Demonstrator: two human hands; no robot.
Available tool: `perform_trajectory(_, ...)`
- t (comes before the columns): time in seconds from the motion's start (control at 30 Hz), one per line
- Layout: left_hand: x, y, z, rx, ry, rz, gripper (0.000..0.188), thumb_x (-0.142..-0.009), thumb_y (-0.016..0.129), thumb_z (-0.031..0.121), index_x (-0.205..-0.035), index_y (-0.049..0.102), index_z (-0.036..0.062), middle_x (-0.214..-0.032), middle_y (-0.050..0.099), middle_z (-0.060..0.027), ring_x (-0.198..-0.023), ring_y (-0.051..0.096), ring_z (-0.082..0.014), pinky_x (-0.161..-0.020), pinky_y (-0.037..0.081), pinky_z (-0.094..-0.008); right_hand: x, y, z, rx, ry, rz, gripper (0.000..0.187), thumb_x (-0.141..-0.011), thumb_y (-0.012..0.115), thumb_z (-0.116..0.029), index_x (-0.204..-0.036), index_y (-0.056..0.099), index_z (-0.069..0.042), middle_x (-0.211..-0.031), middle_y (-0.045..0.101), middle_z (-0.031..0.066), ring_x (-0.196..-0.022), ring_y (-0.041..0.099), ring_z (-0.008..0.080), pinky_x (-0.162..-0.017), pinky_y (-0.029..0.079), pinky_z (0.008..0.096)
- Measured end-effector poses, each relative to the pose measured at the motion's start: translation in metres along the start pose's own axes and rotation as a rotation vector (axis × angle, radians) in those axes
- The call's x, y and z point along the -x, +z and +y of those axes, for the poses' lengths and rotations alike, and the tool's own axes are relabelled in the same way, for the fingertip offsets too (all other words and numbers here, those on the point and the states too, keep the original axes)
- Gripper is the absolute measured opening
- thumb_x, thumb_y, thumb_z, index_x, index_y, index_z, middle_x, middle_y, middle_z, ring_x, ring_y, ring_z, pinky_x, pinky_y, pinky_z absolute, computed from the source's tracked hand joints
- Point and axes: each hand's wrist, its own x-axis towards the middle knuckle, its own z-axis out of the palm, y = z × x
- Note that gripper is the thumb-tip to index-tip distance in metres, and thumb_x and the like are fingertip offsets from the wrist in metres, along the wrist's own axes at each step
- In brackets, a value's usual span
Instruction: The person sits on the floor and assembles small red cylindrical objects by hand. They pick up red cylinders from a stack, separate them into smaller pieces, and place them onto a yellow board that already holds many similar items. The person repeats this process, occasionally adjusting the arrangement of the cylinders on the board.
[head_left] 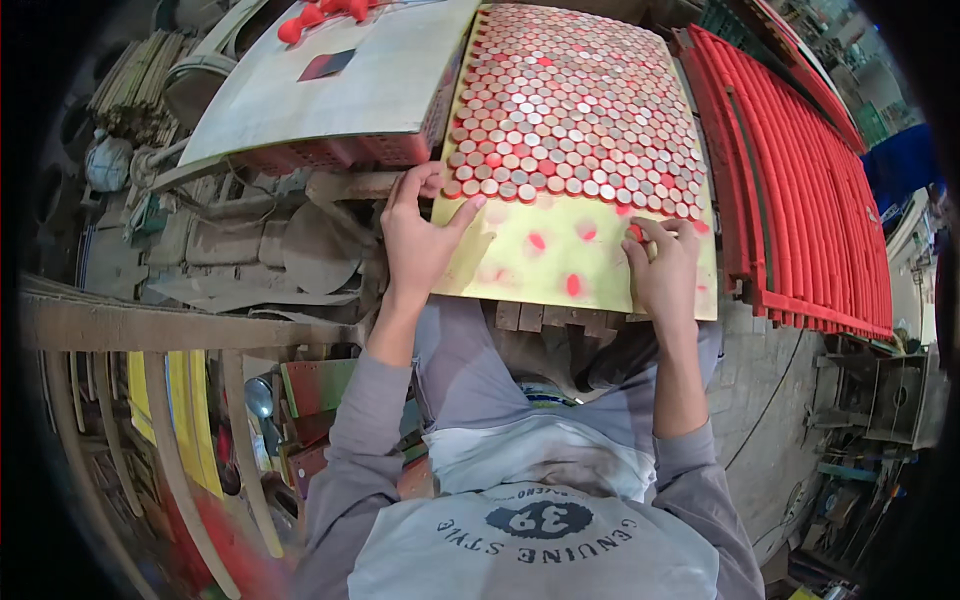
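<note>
A pale yellow board point(515, 260) lies in front of me above my lap. Tightly packed small round discs point(580, 110) with red edges and pale or reddish tops cover its far part, and red smudges mark the bare near strip. My left hand point(420, 240) is at the board's left edge, thumb spread from the bent fingers. Its thumb tip touches the near row of discs and its fingertips are at the left corner of the pack. Just below the right end of that row, my right hand point(665, 265) is pinched around a small red disc point(636, 233), partly hidden by the fingers.
At the far left stands a white-topped panel point(380, 95) with red rounded pieces point(320, 17) and a dark scrap point(327, 65) on it. Red painted slats point(800, 180) lie close along the right side. A wooden rail point(180, 325) runs at my left.
</note>
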Motion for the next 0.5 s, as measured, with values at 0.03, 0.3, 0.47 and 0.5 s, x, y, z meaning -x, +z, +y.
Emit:
perform_trajectory(0.03,0.002,-0.001,0.006,0.012,0.014,-0.019,0.048,-0.073,0.088,0.018,-0.112,0.067,0.0027,-0.094,0.068,-0.0062,-0.084,0.062,-0.0162,-0.077,0.050,-0.0303,-0.002,0.003,0.004,-0.141,0.045,-0.042,0.028,-0.081,0.077,-0.011,-0.108,0.073,-0.004,-0.102,0.062,0.0168,-0.091,0.063,0.0324,-0.082,0.052,0.0416)
perform_trajectory(0.3,0.022,0.013,0.041,0.145,0.064,-0.270,0.023,-0.077,0.081,0.008,-0.097,0.072,0.0014,-0.091,0.067,-0.0093,-0.082,0.064,-0.0184,-0.078,0.052,-0.0306,-0.014,0.006,-0.042,-0.622,-0.121,-0.160,0.020,-0.082,0.074,-0.002,-0.101,0.074,0.003,-0.102,0.070,0.0180,-0.080,0.072,0.0244,-0.071,0.058,0.0323)
perform_trajectory(0.47,0.037,0.038,0.022,-0.031,0.128,-0.214,0.025,-0.077,0.082,0.011,-0.098,0.072,0.0028,-0.094,0.069,-0.0099,-0.091,0.066,-0.0236,-0.081,0.052,-0.0354,-0.009,0.032,-0.048,-0.653,-0.216,-0.091,0.021,-0.083,0.074,-0.002,-0.103,0.073,0.003,-0.114,0.069,0.0205,-0.082,0.073,0.0270,-0.070,0.059,0.0330)
perform_trajectory(0.5,0.039,0.038,0.026,-0.069,0.132,-0.217,0.026,-0.076,0.082,0.013,-0.098,0.072,0.0035,-0.095,0.069,-0.0101,-0.093,0.065,-0.0253,-0.083,0.052,-0.0377,-0.007,0.031,-0.043,-0.672,-0.200,-0.097,0.021,-0.083,0.074,-0.002,-0.103,0.073,0.004,-0.116,0.069,0.0206,-0.082,0.073,0.0272,-0.070,0.059,0.0332)
